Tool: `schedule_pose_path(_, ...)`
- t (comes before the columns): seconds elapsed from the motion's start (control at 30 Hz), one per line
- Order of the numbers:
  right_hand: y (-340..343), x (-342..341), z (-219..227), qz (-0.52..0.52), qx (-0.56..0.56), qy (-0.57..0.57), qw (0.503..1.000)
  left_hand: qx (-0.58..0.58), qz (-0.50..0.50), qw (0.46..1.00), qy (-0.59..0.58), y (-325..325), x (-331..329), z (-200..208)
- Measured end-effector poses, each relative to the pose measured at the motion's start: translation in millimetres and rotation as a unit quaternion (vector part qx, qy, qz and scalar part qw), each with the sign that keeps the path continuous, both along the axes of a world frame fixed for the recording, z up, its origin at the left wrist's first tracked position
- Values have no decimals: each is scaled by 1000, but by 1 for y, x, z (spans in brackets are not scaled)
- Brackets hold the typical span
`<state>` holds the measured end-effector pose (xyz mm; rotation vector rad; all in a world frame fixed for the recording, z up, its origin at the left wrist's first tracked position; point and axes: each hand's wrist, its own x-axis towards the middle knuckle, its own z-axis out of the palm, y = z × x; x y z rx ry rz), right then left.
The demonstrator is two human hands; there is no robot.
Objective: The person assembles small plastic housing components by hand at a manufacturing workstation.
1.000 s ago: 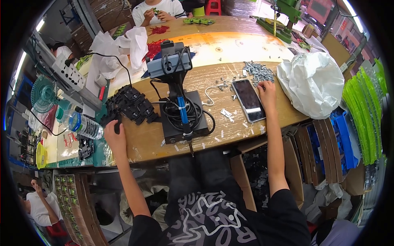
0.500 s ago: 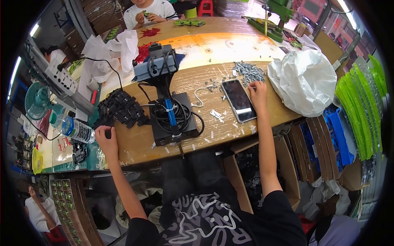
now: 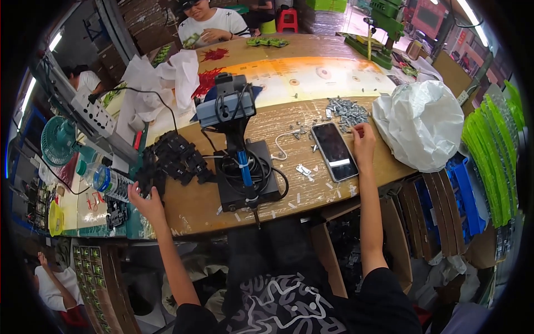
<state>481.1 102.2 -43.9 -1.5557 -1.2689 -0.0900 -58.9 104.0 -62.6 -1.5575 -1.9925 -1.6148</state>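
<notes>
My left hand [image 3: 143, 201] reaches to the near left edge of a heap of black plastic parts [image 3: 173, 160] on the wooden bench [image 3: 194, 206], fingers curled at a piece there. My right hand [image 3: 364, 143] rests at the right edge of a black smartphone [image 3: 334, 151] lying flat on the bench, fingers bent down just below a pile of small metal pieces [image 3: 348, 109]. Whether it pinches one is too small to tell. Between the hands stands a small press tool on a black base [image 3: 245, 178] with coiled cables.
A big white plastic bag [image 3: 423, 131] sits at the bench's right end. Blue bins [image 3: 464, 195] and green strips [image 3: 492, 161] stand to the right. A water bottle [image 3: 108, 181] and a teal fan [image 3: 58, 139] are at left. Another person [image 3: 208, 25] works at the far table.
My left hand has slid lower left along the black parts' edge. My right hand has moved from the phone's top corner to its right side. The view tilted slightly.
</notes>
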Motion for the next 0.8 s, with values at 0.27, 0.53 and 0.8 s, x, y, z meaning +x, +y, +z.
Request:
schedule_pose_path(0.27,2,11,-9,-17,21,21,999,2,-24,998,59,2,1,-4)
schedule_pose_path(0.53,12,31,-21,15,45,45,998,136,34,990,35,-4,21,28)
schedule_pose_path(0.8,-17,-10,20,16,116,94,989,274,8,944,-183,-38,20,66)
